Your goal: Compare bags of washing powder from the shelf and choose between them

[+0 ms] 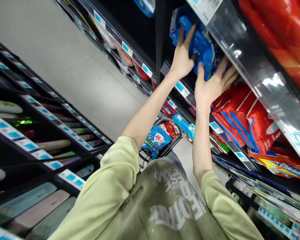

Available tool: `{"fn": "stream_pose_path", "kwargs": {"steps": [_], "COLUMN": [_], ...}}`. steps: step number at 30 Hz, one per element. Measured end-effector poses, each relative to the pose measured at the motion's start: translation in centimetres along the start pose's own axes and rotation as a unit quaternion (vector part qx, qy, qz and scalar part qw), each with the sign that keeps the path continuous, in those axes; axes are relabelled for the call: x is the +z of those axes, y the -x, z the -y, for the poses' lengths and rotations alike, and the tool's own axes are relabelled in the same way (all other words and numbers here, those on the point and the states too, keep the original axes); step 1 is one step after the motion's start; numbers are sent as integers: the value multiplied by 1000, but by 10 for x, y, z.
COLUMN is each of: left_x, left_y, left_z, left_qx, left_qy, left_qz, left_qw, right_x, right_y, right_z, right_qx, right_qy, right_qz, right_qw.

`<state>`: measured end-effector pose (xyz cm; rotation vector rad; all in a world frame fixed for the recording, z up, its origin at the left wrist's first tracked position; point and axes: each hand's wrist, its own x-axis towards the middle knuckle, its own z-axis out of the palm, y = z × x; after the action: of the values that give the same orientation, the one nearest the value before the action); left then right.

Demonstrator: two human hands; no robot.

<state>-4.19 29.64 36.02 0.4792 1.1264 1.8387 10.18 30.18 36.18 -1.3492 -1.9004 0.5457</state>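
Observation:
High on the shelf, a shiny blue bag [198,45] lies between my two hands. My left hand [183,58] is at its left side, fingers stretched out and apart over the plastic. From below, my right hand [210,86] reaches up with its thumb near the bag's lower edge. The fingers of that hand are spread, and their tips go into shadow under the upper shelf's edge. Several red bags with blue edges [242,116] stand just to the right of my right hand.
A cart basket [176,141] below holds a blue package [157,138] and red packages. Above right, the clear shelf lip [255,83] slants past my right hand, with large red bags [282,36] behind it. A dark upright post [162,36] is beside my left hand. Opposite shelves [40,146] line the aisle.

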Motion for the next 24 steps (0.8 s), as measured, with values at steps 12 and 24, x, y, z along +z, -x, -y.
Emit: {"fn": "stream_pose_path", "kwargs": {"steps": [12, 24], "left_x": [-262, -522], "left_y": [144, 318], "left_z": [141, 345], "left_qx": [-214, -470], "left_qy": [-327, -531], "left_qz": [158, -143], "left_qw": [907, 691], "right_x": [38, 274], "right_y": [172, 561], "right_z": [-64, -249], "right_qx": [-121, 80], "right_qy": [55, 122], "right_qz": [71, 600], "right_qw": [989, 787]}}
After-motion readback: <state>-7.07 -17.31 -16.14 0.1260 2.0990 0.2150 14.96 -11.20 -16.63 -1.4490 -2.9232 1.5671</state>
